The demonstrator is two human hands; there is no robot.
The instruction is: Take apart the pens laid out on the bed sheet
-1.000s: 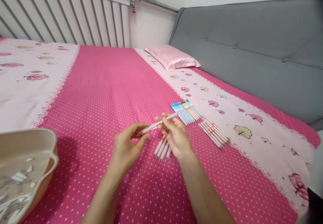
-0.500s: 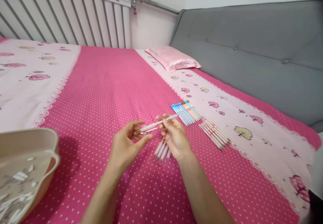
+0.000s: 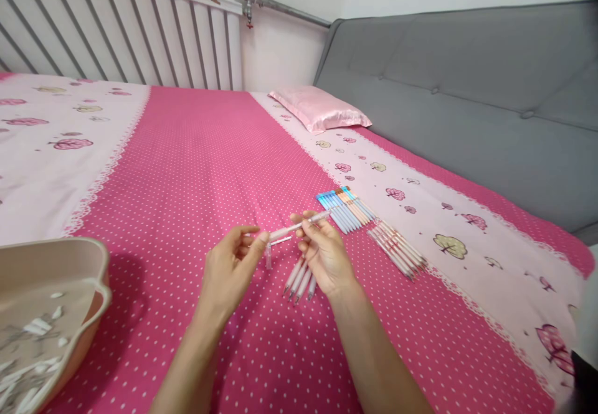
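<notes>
Both forearms reach forward over the pink white-dotted bedsheet (image 3: 196, 171), wrists level, the hands meeting just short of a bundle of blue- and orange-capped pens (image 3: 346, 205). The right hand (image 3: 322, 255), palm turned inward, grips a slim pale pink translucent pen (image 3: 299, 227) between thumb and curled fingers, so that it slants up toward the bundle. The left hand (image 3: 231, 264) faces it, with thumb and forefinger narrowed onto the pen's near end. A small clear plastic piece (image 3: 268, 257) hangs just below those fingertips, but it is unclear whether they pinch it. Nearer than the bundle, under the right hand, four pale pens (image 3: 299, 280) lie side by side on the sheet. A row of white pens with red marks (image 3: 397, 243) lies just right of the bundle. Well left of the bundle and nearer the camera sits a beige plastic basin (image 3: 88, 258) holding white scraps.
</notes>
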